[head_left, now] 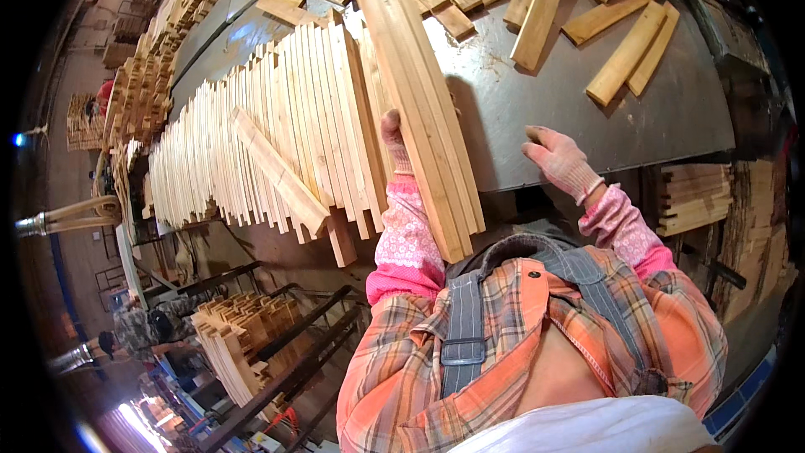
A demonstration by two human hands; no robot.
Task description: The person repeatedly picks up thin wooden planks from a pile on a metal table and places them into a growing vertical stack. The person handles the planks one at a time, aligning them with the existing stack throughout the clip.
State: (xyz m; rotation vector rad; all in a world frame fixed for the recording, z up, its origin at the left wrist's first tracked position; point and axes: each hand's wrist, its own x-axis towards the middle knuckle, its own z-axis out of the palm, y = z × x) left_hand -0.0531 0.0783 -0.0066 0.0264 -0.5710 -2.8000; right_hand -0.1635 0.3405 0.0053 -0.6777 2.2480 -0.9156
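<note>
My left hand [396, 143], in a pale work glove, is closed round a bundle of long wooden slats [429, 126]. The bundle stands tilted, its near end close to my chest and its far end over the table. To its left is a long row of pale slats [285, 109] set side by side, with one loose slat [279, 169] lying slantwise across them. My right hand [560, 159], gloved too, hovers by the table's front edge with nothing in it. Its fingers point left, partly bent, the thumb a little apart.
Loose boards [545, 8] lie scattered across the far part of the metal table [671, 117]. Stacked wood stands below on the right [696, 197] and on a dark rack [243, 335] at lower left. More stacks [142, 92] line the far left.
</note>
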